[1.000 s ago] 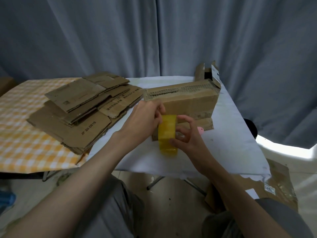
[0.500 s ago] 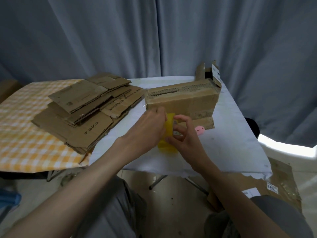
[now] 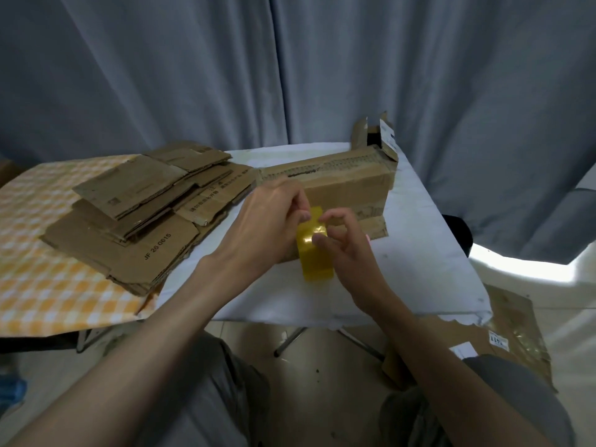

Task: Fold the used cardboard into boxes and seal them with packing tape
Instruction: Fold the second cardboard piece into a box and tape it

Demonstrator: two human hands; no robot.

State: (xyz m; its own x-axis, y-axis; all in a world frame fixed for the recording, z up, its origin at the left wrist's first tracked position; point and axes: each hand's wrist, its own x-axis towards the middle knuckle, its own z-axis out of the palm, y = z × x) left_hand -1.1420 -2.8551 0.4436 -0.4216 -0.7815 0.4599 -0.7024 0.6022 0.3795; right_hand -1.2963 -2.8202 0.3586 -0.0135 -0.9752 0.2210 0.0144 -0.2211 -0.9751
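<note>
A roll of yellowish packing tape stands on edge between my hands, above the white table. My left hand grips the roll from the left, fingers curled over its top. My right hand holds it from the right, thumb pressed on the tape face and fingertips picking near the top. Right behind the roll lies a long folded cardboard box, its far end flaps standing open.
A stack of flattened cardboard lies on the left, across the orange checked cloth and the white table. More cardboard lies on the floor at the right. Grey curtains hang behind the table.
Both hands stayed on the tape roll in front of the box. The roll dropped low between my palms half a second ago and now shows more again, with my right fingers working at its top.
</note>
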